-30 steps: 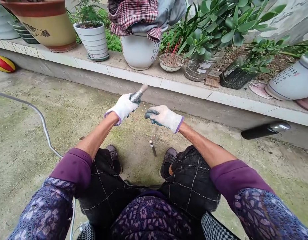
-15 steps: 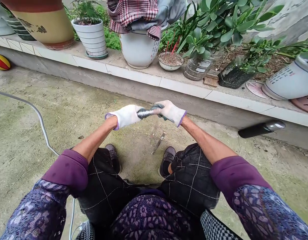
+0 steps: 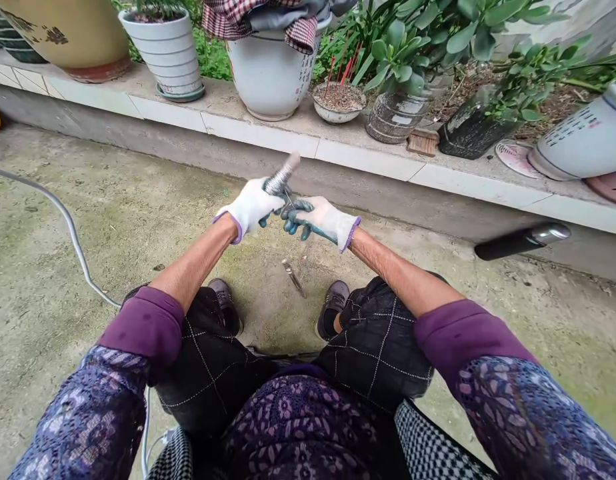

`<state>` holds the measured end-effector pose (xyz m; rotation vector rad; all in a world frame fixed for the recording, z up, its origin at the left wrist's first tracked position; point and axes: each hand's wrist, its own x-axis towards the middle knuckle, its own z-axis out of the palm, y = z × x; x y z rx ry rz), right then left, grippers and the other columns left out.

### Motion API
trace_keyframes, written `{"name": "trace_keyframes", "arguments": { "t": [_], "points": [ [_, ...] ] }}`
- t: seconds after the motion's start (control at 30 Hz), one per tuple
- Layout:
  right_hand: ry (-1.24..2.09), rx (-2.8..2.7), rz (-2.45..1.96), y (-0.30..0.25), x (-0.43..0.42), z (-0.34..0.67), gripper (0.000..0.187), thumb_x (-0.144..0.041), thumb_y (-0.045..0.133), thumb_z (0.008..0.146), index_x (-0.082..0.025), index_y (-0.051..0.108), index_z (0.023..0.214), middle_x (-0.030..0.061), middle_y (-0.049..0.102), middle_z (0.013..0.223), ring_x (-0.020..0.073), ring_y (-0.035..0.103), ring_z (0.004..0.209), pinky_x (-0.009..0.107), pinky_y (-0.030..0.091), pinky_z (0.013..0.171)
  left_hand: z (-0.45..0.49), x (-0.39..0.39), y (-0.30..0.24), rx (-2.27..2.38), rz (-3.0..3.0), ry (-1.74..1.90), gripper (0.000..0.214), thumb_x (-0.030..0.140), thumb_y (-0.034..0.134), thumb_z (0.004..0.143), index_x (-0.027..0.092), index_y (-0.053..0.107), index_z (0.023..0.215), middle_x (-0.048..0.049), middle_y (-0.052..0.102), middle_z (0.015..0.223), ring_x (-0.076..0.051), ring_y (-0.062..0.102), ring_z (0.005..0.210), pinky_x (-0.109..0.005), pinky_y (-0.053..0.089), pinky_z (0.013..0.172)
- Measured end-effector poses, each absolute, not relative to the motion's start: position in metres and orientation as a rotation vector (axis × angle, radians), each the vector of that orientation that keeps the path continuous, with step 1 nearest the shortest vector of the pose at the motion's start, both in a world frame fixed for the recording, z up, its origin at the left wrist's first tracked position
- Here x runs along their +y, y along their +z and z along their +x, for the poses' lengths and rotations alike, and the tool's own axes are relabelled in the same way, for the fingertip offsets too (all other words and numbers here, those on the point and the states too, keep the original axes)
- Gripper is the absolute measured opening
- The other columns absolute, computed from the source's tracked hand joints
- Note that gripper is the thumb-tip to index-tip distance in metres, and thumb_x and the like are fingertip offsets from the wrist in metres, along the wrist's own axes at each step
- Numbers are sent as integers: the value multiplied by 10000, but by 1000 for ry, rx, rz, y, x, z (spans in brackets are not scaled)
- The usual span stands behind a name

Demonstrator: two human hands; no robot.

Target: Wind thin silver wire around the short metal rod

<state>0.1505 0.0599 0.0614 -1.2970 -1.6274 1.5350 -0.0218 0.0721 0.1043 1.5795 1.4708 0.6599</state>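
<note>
My left hand (image 3: 252, 203), in a white glove with a dark green palm, is closed around a short stick wound with silver wire (image 3: 282, 175). The pale end of the stick points up and away, slightly blurred. My right hand (image 3: 319, 217), gloved the same way, is beside it with its fingers curled in. A thin strand of wire runs from the wound stick to the right fingers, which pinch it. Below the hands, between the shoes, a small stick-like piece (image 3: 294, 278) shows; whether it hangs or lies on the ground I cannot tell.
A tiled ledge (image 3: 268, 139) crosses ahead, bearing several potted plants, a white pot (image 3: 273, 77) draped with cloth, and a small brush (image 3: 423, 142). A black bottle (image 3: 521, 243) stands by the ledge at right. A grey hose (image 3: 71, 223) curves across the concrete at left.
The wire-wound stick has swung from level to pointing up and away. My right hand has moved off its end, down and slightly left. The small piece below has shifted left and turned.
</note>
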Motion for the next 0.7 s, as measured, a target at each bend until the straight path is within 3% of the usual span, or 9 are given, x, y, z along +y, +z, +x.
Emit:
{"name": "trace_keyframes", "arguments": {
  "t": [0.17,0.3,0.4,0.5,0.7],
  "points": [
    [1605,-1711,-1260,64,58,156,140,-127,578,863,-120,715,892,67,758,748,139,695,653,171,507,466,-19,82,127,1220,1330,889,492,152,575,890,196,636,1376,-55,717,881,-75,425,540,-226,432,529],
    [1433,-1861,-1291,58,60,165,192,-198,613,890,-131,751,1005,79,790,962,145,712,788,192,559,580,-15,78,144,1146,1320,886,452,161,501,946,202,616,1381,-39,714,869,-105,584,684,-245,491,657],
    [1260,-2019,-1400,47,65,180,376,-177,703,834,-130,723,1207,91,765,1184,150,719,957,213,577,781,-8,74,148,1298,1402,786,421,230,443,984,153,595,1369,-26,691,850,-146,683,854,-285,517,786],
    [1074,-2174,-1550,31,68,200,564,-130,741,785,-106,657,1342,133,707,1327,194,687,1155,258,521,980,-1,73,149,1322,1451,720,444,283,468,971,151,574,1381,-31,684,875,-179,705,919,-302,534,801],
    [1009,-2114,-1618,23,71,209,704,-133,791,714,-96,594,1389,171,684,1348,258,674,1177,362,552,995,13,66,156,1179,1427,750,457,162,496,922,170,579,1371,-34,696,899,-160,710,886,-281,542,784]
  ]
}}
